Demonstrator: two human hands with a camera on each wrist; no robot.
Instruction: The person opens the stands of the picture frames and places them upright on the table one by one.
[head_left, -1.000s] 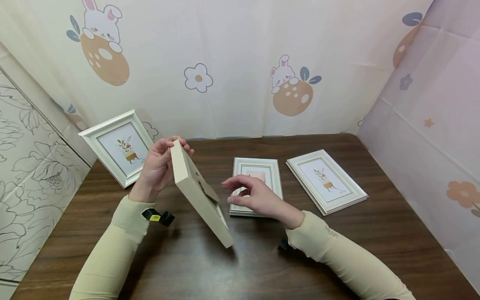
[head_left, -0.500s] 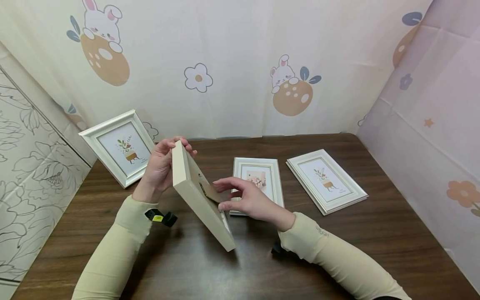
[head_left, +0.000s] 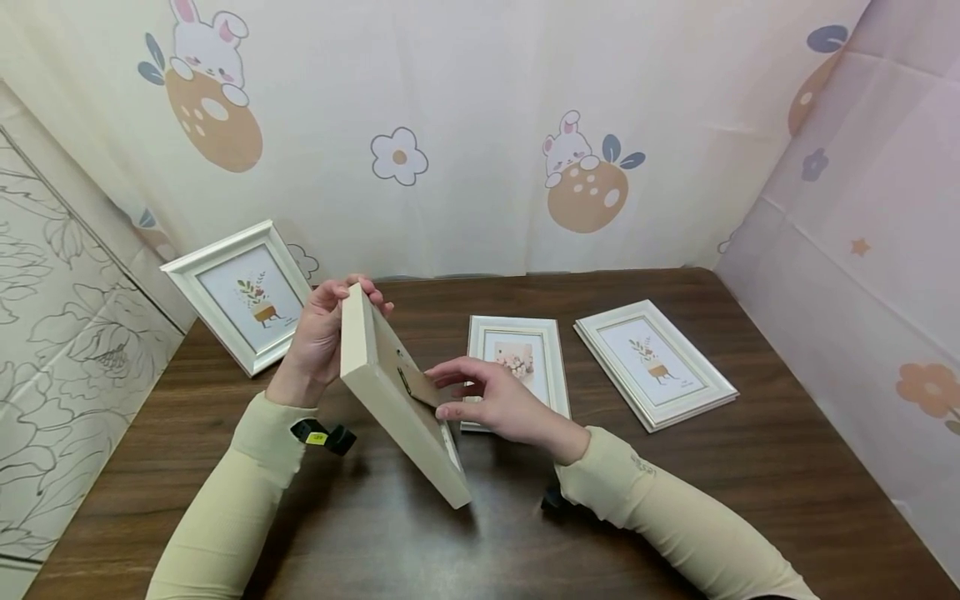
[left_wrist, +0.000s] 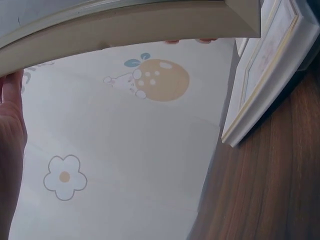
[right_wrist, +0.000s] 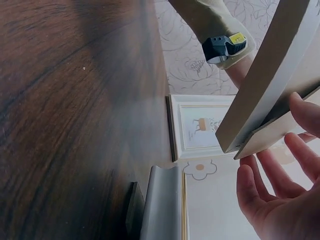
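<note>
My left hand (head_left: pixel 311 346) grips the upper edge of a cream picture frame (head_left: pixel 408 433), which leans on a slant above the table with its back towards the right. A flat easel stand (head_left: pixel 422 388) is hinged to that back. My right hand (head_left: pixel 510 400) pinches the stand by its free edge. Seen from the right wrist, the stand (right_wrist: pixel 267 134) sits at a small angle off the frame's back, between thumb and fingers. In the left wrist view the frame's border (left_wrist: pixel 165 25) crosses the top, and part of the left hand (left_wrist: pixel 11 125) shows at the side.
At the back left a white picture frame (head_left: pixel 217 254) stands tilted, showing a plant print. Another frame (head_left: pixel 553 358) lies behind my right hand, partly covered. Further right lies a third frame (head_left: pixel 652 367), seemingly stacked on another. A patterned curtain (head_left: pixel 480 208) backs the brown table (head_left: pixel 360 550).
My right hand has moved left onto the easel stand and taken hold of it. The left hand still holds the frame, which has shifted only slightly.
</note>
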